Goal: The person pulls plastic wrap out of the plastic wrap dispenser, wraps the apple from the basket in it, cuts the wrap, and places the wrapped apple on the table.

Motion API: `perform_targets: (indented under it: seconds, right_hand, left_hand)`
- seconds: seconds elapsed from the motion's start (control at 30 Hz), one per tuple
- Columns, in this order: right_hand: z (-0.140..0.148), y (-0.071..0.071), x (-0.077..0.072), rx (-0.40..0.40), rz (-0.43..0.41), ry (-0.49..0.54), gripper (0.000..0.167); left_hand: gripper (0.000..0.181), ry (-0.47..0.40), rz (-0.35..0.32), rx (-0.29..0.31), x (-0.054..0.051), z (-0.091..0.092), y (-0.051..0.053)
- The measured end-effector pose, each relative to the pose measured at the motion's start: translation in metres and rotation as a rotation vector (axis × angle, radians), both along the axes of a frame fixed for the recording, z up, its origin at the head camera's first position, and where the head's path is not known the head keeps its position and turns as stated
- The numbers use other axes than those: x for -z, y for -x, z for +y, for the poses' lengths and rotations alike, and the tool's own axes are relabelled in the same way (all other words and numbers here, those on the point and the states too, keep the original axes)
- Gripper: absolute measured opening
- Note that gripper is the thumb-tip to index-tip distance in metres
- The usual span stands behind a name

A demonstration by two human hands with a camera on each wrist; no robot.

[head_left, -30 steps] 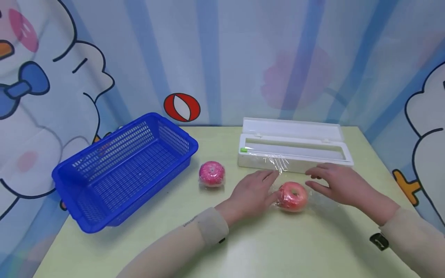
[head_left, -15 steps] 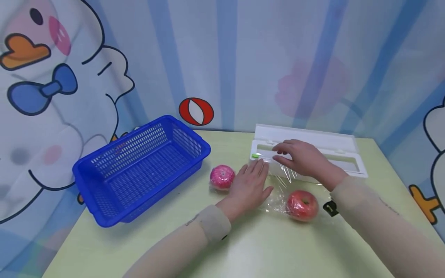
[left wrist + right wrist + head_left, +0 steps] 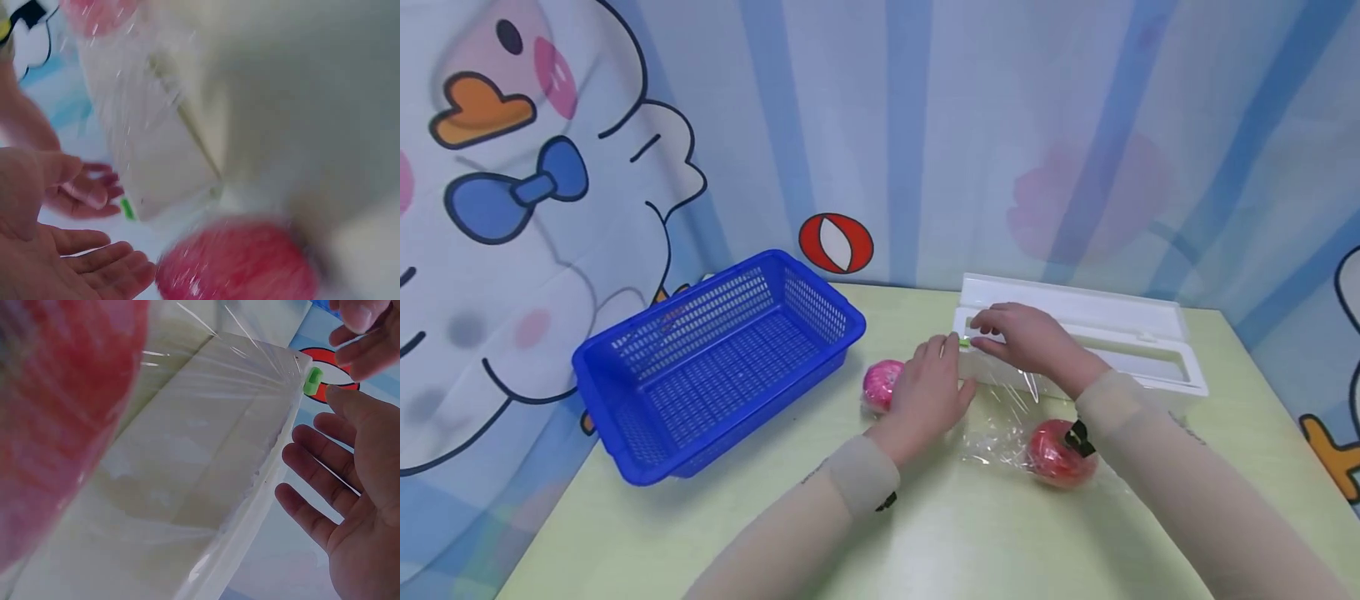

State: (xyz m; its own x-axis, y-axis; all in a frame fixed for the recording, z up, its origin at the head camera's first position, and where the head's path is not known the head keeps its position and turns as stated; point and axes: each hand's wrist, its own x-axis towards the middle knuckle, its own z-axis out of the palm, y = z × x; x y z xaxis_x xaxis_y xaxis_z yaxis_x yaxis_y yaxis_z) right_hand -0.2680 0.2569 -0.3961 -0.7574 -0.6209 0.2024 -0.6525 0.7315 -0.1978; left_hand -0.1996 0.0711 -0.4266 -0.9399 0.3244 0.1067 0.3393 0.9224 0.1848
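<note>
A white cling film dispenser (image 3: 1120, 312) lies at the back right with its lid raised. My right hand (image 3: 1030, 342) is over its left end, fingers loosely bent, the thumb tip close to the green slider (image 3: 313, 381); whether they touch I cannot tell. My left hand (image 3: 925, 400) is just left of that end, fingers extended, between the dispenser and a pink film-wrapped ball-like thing (image 3: 880, 383). Clear film (image 3: 992, 429) runs from the dispenser's front down to a red apple (image 3: 1051, 454), partly hidden by my right wrist.
A blue plastic basket (image 3: 745, 412) with slotted walls stands at the left of the pale green table (image 3: 955, 550). Behind the table hangs a printed curtain (image 3: 970, 150) with cartoon figures.
The left hand has left the apple and moved to the dispenser's left end. My right hand has moved left along the dispenser to the green slider. The head view has shifted left.
</note>
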Motion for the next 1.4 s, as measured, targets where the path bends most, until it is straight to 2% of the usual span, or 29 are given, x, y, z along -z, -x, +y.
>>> perform_targets:
  seconds: [0.1,0.23,0.5,0.67,0.8,1.13,1.4]
  right_hand:
    - [0.000,0.002,0.002,0.001,0.004,0.003,0.025]
    - [-0.002,0.004,0.005,0.000,0.004,0.017,0.019]
    - [-0.007,0.007,0.011,-0.035,0.020,0.062,0.005]
    - [-0.008,0.009,0.013,-0.047,0.021,0.077,0.005]
    - [-0.008,0.010,0.014,-0.054,0.024,0.081,0.007]
    - [-0.014,0.009,0.010,-0.076,0.037,0.065,0.006]
    - [-0.019,0.009,0.007,-0.068,0.030,0.023,0.011]
  left_hand:
    - [0.073,-0.029,-0.039,-0.035,-0.011,0.000,0.011]
    - [0.070,-0.041,-0.094,-0.036,-0.019,0.004,0.025]
    - [0.053,-0.082,-0.142,-0.070,-0.016,0.010,0.044]
    - [0.045,-0.109,-0.156,-0.093,-0.013,0.011,0.048]
    - [0.041,-0.113,-0.134,-0.094,-0.009,0.011,0.051]
    - [0.037,-0.049,-0.064,-0.116,-0.004,0.007,0.057]
    - [0.033,-0.036,-0.035,-0.057,-0.002,0.004,0.062]
